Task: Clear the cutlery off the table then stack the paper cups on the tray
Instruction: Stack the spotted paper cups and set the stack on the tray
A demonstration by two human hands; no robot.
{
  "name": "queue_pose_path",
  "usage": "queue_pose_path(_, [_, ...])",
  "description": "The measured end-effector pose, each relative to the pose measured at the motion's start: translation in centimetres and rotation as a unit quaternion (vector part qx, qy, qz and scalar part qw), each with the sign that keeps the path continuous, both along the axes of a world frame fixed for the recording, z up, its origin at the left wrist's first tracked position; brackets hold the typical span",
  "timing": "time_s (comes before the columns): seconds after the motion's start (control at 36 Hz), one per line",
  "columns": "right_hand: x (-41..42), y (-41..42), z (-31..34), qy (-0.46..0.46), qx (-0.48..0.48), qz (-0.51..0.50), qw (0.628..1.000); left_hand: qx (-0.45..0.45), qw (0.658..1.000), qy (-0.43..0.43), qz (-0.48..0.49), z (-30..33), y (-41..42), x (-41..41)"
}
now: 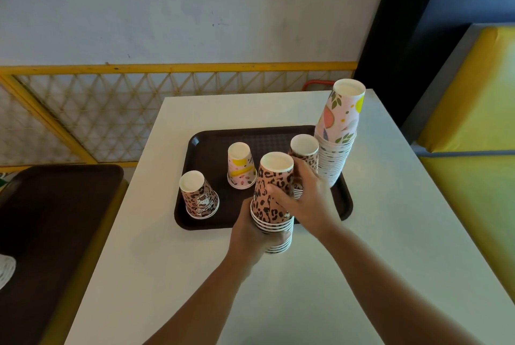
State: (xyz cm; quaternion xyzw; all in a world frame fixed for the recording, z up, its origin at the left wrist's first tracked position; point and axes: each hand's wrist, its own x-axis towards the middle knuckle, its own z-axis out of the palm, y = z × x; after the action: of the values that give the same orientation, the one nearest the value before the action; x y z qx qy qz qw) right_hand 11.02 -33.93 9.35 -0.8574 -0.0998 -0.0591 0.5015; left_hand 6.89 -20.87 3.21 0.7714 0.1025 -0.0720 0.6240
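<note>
Head view: left hand (250, 236) and right hand (306, 199) are gripping a light, crushable cup stack (274, 199); best holding its ribbed rims.

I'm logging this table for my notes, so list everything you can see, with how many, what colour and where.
tray: one, dark brown, middle of the white table
tall cup stack: one, pink floral, upside down, tray's right edge
held cup stack: one, leopard print, upside down, at the tray's near edge
short leopard stack: one, behind the right hand
single leopard cup: one, upside down, tray's left near corner
single floral cup: one, pink and yellow, upside down, tray centre
table: one, white
second tray: one, dark brown, far left
bench: one, yellow, right
left hand: grips the held stack low down
right hand: fingers on its upper part
</note>
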Motion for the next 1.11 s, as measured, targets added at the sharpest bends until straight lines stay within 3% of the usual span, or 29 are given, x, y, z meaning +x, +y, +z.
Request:
queue_pose_path(0.36, [0.8,-0.5,2.1,-0.043,0.064,-0.050,0.996,0.000,1.000,-0.018,-0.008,0.0,0.0,-0.6])
queue_pose_path(0.47, [1.9,-1.2,4.1,-0.061,0.126,-0.070,0.988,0.016,1.000,-0.011,-0.007,-0.2,0.2,-0.6])
queue_pose_path(0.67, [4.2,-3.0,7.6,-0.157,0.184,-0.135,0.961,0.021,1.000,-0.013,-0.006,-0.3,0.4,-0.6])
queue_pose_path(1.0, [4.5,-3.2,3.4,-0.095,0.026,-0.129,0.987,0.019,1.000,-0.016,-0.005,0.0,0.5,-0.3])
queue_pose_path(1.11, [1.9,-2.0,3.1,-0.135,0.014,-0.138,0.981,0.007,1.000,-0.020,-0.003,0.1,0.5,-0.3])
